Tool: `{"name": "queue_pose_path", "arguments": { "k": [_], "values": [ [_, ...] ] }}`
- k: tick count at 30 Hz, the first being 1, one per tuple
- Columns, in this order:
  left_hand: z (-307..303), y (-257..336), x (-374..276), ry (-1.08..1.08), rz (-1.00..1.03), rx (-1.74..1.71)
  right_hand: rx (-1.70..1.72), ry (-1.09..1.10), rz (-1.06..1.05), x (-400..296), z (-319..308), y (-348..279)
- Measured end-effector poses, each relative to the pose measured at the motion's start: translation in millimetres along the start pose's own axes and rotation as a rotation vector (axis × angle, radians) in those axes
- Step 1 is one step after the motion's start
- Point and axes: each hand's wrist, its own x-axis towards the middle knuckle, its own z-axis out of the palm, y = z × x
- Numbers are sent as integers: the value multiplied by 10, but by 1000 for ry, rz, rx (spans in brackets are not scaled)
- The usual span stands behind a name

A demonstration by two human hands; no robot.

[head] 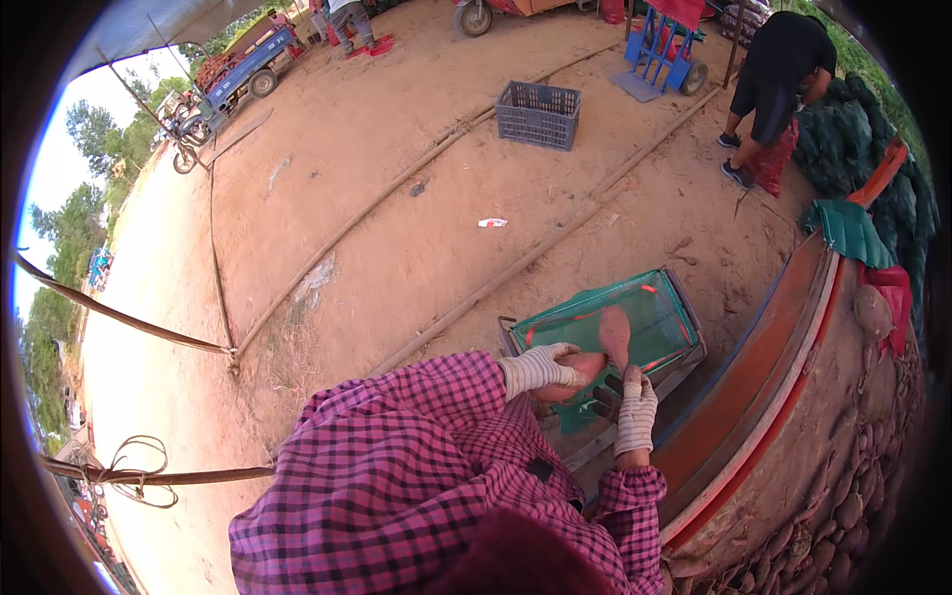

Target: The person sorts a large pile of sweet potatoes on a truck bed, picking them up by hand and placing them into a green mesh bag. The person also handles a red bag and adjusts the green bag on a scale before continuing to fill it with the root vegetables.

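Note:
Both my hands wear striped knit work gloves. My left hand [550, 368] is closed on a reddish sweet potato [584, 366]; a second one [554, 393] lies just below, partly hidden by the glove. My right hand [634, 409] has its fingers at the narrow lower end of an upright sweet potato [614, 335]; how firmly it grips is hard to tell. Beneath the hands stands a rectangular frame [703, 346] holding an open green mesh bag [587, 327] with red-orange strips near its rim.
An orange-brown side panel [751, 349] borders a heap of sweet potatoes [848, 513] on the right. A black plastic crate [537, 115] and poles [520, 264] lie ahead. A person [781, 74] bends beside filled green sacks [840, 141]; a blue hand truck [658, 59] stands nearby.

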Motion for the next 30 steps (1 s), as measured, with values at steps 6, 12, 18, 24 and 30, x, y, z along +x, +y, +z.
{"name": "queue_pose_path", "arguments": {
  "k": [6, 12, 18, 24, 30],
  "values": [
    [-194, 422, 485, -111, -289, 241, 111, 122, -53, 29, -545, 225],
    [-218, 72, 1116, -197, -134, 799, -96, 465, -101, -621, -907, -49],
    [-72, -420, 3110, -593, -306, 748, -365, 1172, -40, -1183, -1761, -98],
    [65, 477, 3653, -209, -73, 1311, 4, 2026, -354, -2649, -3054, 392],
    [748, 890, 3898, -196, 65, 1289, -141, 2170, 483, -4538, -4389, 1857]
  ]
}}
